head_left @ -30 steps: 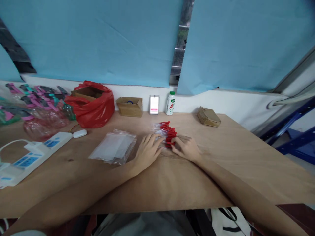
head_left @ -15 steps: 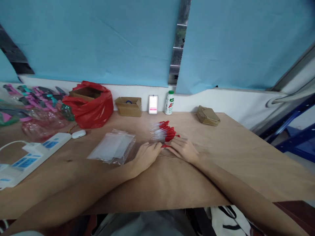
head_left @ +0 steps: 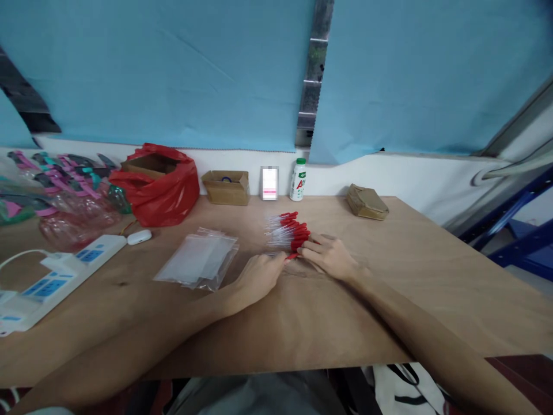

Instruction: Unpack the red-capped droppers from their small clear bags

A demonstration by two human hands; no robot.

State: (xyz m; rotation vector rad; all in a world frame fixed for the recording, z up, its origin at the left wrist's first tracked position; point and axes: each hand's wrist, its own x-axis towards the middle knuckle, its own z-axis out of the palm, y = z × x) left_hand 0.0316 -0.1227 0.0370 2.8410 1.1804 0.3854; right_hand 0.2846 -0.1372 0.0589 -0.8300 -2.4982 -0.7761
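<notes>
1. The red-handled pieces (head_left: 299,231) lay in a pile just beyond the gap between the hands, thin pale shafts pointing left, red ends beside the right hand's fingers.
2. One red-handled piece (head_left: 292,256) lay between the two hands, at the left hand's fingertips.
3. The left hand (head_left: 261,275) had its fingers drawn together there; whether it pinched the piece, I could not tell.
4. The right hand (head_left: 329,256) had its fingers bent over by the pile; its grip was hidden.
5. Clear plastic bags (head_left: 196,259) lay near, left of the left hand.
6. The surface (head_left: 436,265) gave open room right of the right hand, out to a slanting edge; its near edge ran beneath the forearms.
7. Beyond the pile stood a white bottle (head_left: 298,183).
</notes>
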